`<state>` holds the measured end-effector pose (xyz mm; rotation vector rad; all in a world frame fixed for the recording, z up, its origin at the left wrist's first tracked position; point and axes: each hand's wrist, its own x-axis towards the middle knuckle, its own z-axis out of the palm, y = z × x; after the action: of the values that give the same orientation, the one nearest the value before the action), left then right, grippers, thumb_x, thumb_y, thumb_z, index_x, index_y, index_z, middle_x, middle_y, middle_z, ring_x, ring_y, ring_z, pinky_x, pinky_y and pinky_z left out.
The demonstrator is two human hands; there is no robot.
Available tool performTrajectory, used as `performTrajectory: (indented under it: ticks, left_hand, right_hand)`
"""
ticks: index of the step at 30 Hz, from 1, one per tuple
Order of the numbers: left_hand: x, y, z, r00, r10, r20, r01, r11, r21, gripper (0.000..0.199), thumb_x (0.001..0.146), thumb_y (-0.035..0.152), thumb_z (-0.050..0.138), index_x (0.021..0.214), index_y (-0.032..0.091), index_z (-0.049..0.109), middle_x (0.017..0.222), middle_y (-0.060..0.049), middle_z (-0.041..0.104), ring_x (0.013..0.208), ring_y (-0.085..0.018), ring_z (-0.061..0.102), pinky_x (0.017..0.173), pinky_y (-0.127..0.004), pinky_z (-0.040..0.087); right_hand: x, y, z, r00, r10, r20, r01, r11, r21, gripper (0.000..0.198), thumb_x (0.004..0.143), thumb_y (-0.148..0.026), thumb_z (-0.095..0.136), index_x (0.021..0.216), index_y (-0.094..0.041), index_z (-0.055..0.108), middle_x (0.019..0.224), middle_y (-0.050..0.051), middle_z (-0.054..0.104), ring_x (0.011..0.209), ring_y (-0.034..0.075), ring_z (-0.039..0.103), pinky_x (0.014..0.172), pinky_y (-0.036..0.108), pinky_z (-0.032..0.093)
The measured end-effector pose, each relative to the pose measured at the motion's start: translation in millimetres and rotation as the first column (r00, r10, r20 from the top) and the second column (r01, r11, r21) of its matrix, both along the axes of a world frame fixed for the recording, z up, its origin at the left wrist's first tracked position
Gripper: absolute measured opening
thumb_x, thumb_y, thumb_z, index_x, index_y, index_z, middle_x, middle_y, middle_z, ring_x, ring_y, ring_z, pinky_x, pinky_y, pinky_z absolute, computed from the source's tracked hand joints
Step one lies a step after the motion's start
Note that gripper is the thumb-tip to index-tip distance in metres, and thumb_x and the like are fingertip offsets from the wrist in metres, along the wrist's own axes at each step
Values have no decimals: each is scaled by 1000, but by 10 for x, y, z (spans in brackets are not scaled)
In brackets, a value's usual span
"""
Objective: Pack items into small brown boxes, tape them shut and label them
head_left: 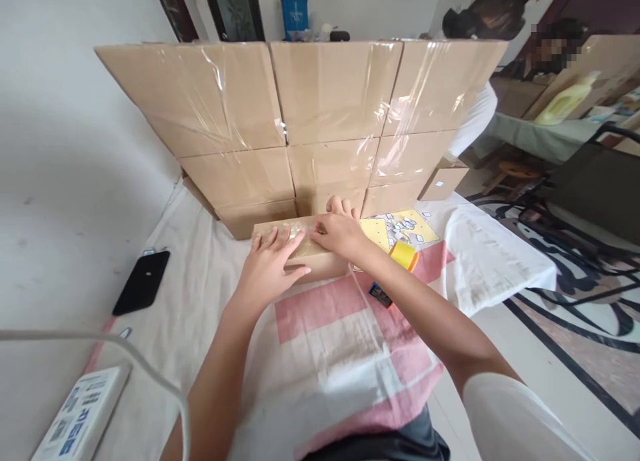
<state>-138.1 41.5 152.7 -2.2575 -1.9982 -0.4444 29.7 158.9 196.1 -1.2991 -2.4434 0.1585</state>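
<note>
Rested wide-spread left hand (pixel 267 268) on oblong brown cardboard box (pixel 325 268); curled right hand (pixel 341 233) there, could not tell its grip. Probably handled light, stiff, best held by ends.

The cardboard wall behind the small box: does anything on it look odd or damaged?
No clear damage shows on the cardboard wall. But the clear tape across its upper left looks wrinkled, catching the light in crinkled streaks instead of lying smooth.
</note>
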Motion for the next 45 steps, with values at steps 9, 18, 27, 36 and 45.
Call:
performTrajectory:
  ticks: [9, 18, 27, 36, 45]
  left_hand:
    - [57, 56, -38, 985, 12, -172, -8, 1000, 26, 58, 100, 42, 61, 155, 26, 55, 156, -20, 55, 146, -49, 48, 114, -73, 36]
    - [6, 87, -150, 990, -27, -140, 45, 992, 120, 52, 101, 45, 56, 148, 23, 63, 152, -23, 58, 142, -52, 51, 110, -74, 39]
    - [24, 51, -166, 989, -40, -145, 65, 983, 173, 51, 103, 47, 51, 144, 19, 66, 148, -25, 61, 140, -52, 53, 108, -75, 40]
    - [23, -5, -207, 999, -38, -33, 43, 981, 186, 49, 102, 47, 56, 145, 26, 65, 155, -19, 57, 146, -50, 49, 116, -74, 34]
    - [-645, -308, -267, 924, -146, 353, 39, 955, 294, 66, 92, 55, 73, 153, 46, 52, 164, 7, 49, 150, -31, 50, 131, -56, 35]
  right_hand:
    - [1742, 1249, -355, 919, -390, 52, 394, 907, -151, 44, 96, -35, 58, 135, -17, 67, 128, 17, 63, 113, 31, 62, 106, 45, 47]
    - [2413, 1438, -1229, 870, -478, 116, 492, 834, -250, 38, 95, -33, 63, 129, -24, 75, 140, 16, 59, 134, 37, 50, 114, 50, 41]
    - [2484, 1593, -1323, 803, -565, -190, 490, 807, -329, 28, 85, -11, 59, 108, -14, 74, 100, 12, 73, 94, 25, 63, 92, 38, 52]
    - [2477, 1228, -934, 581, -570, -581, 411, 821, -396, 15, 84, -34, 65, 84, -21, 56, 76, 1, 63, 68, 14, 55, 63, 28, 45]
    - [1274, -420, -513, -39, -530, -847, -349, 802, -485, 39, 66, -36, 93, 76, -22, 57, 64, -8, 42, 50, 5, 28, 41, 18, 22]
